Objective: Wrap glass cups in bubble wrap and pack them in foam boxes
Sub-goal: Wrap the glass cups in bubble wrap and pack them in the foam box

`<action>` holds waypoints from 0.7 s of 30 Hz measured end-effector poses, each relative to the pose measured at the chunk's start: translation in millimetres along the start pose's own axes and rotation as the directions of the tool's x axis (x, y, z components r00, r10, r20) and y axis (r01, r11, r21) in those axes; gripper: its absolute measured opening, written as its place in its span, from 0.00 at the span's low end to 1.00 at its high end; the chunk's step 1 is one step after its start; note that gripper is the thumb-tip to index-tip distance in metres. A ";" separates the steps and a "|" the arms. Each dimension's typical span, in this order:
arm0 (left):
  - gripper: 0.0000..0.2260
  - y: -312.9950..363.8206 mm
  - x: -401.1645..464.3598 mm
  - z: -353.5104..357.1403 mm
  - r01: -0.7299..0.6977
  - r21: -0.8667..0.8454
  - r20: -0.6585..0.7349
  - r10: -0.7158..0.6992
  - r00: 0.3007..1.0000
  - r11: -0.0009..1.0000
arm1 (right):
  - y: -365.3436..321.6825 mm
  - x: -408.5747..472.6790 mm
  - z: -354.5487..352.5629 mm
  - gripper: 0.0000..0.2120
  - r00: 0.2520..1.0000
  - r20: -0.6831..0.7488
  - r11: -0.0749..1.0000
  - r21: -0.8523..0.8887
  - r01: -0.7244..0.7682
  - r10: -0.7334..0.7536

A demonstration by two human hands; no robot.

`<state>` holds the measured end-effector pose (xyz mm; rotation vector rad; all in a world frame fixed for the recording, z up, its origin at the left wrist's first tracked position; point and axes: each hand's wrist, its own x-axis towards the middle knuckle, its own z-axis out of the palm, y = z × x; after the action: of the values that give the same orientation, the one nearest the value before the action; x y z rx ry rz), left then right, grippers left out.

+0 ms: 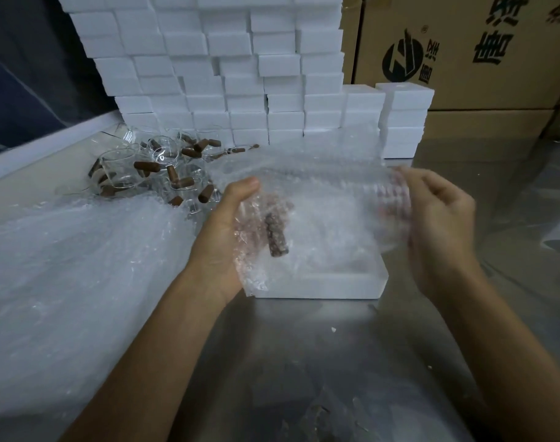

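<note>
Bubble wrap (320,199) stretches between both hands above an open foam box (317,285) on the steel table (272,362). Left hand (227,228) curls round the wrapped glass cup (272,231), its brown handle showing through; right hand (438,224) pinches the sheet's other end. Farther left lie loose glass cups (151,173), and behind them stacked foam boxes (227,74) and cardboard cartons (463,52).

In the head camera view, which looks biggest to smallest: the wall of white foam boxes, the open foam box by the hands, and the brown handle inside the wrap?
1. Wall of foam boxes, clearly largest.
2. Open foam box, partly hidden by bubble wrap.
3. Brown handle, smallest.
</note>
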<state>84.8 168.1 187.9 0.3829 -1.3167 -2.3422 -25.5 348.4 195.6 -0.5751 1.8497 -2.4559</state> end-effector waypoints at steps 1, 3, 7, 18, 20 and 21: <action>0.19 1.4 -0.3 0.1 -0.005 -0.051 -0.012 0.004 1.000 0.999 | 2.5 4.5 -6.2 0.10 0.995 -0.096 1.000 0.025 -0.016 0.018; 0.18 2.1 0.6 0.3 -0.027 -0.121 -0.023 0.024 0.999 0.992 | 6.5 12.9 -13.0 0.08 0.977 -0.178 0.992 0.068 -0.103 0.114; 0.24 1.8 1.1 0.8 -0.061 -0.231 -0.011 0.060 0.998 0.971 | 15.8 15.8 -9.1 0.06 0.946 -0.017 0.930 0.189 -0.316 0.325; 0.17 -8.2 3.6 6.2 -0.121 -0.276 0.037 0.136 0.990 0.954 | 12.2 -2.0 8.8 0.28 0.826 0.453 0.900 0.105 -0.423 0.335; 0.27 -9.7 0.7 10.7 -0.092 -0.198 0.041 0.102 0.994 0.976 | 13.7 -6.5 13.3 0.25 0.830 0.468 0.914 0.101 -0.392 0.304; 0.31 -10.9 -0.2 12.5 -0.090 -0.158 0.031 0.096 0.995 0.983 | 14.4 -8.5 15.6 0.21 0.842 0.457 0.926 0.097 -0.366 0.285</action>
<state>77.0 182.5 184.9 0.2242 -1.1323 -2.3647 -15.9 331.6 183.5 -0.6666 1.3984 -2.0324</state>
